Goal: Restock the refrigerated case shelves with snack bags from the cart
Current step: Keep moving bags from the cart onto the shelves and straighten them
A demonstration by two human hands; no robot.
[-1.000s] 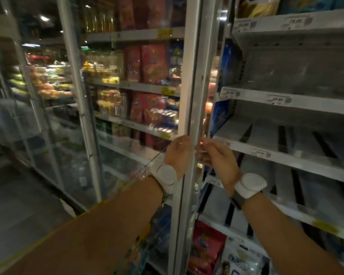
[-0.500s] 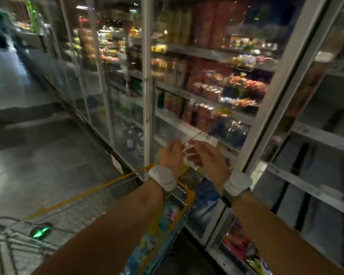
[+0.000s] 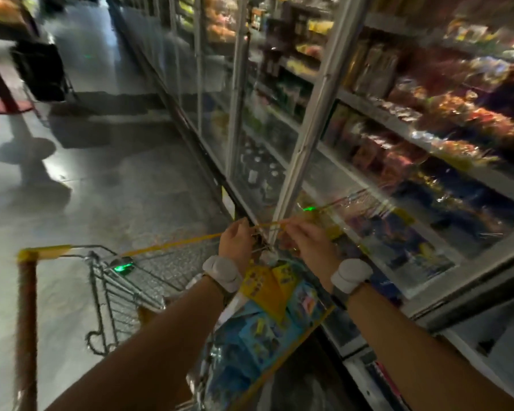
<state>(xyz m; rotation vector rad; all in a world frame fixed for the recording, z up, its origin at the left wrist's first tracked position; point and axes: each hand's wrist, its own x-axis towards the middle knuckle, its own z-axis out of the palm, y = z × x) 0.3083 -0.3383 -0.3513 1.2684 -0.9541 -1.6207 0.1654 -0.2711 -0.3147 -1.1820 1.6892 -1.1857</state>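
Refrigerated case (image 3: pixel 368 179) to the right of both hands, cart (image 3: pixel 137 280) beneath them, snack bags (image 3: pixel 261 321) piled just below the wrists. Left hand (image 3: pixel 235 241) and right hand (image 3: pixel 304 241) close together, fingers curled — on what, cannot tell. Risk: blind grab, dropped bag.

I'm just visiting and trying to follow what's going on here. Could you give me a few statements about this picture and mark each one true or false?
1. Both hands are raised above the cart. True: the left hand and right hand are close together over it.
2. The cart holds only glass bottles. False: blue and yellow snack bags lie in it.
3. Each wrist wears a white band. True.
4. The case shelves behind the glass doors are bare. False: they hold packaged goods.
5. The cart stands on carpet. False: the floor is shiny and hard.
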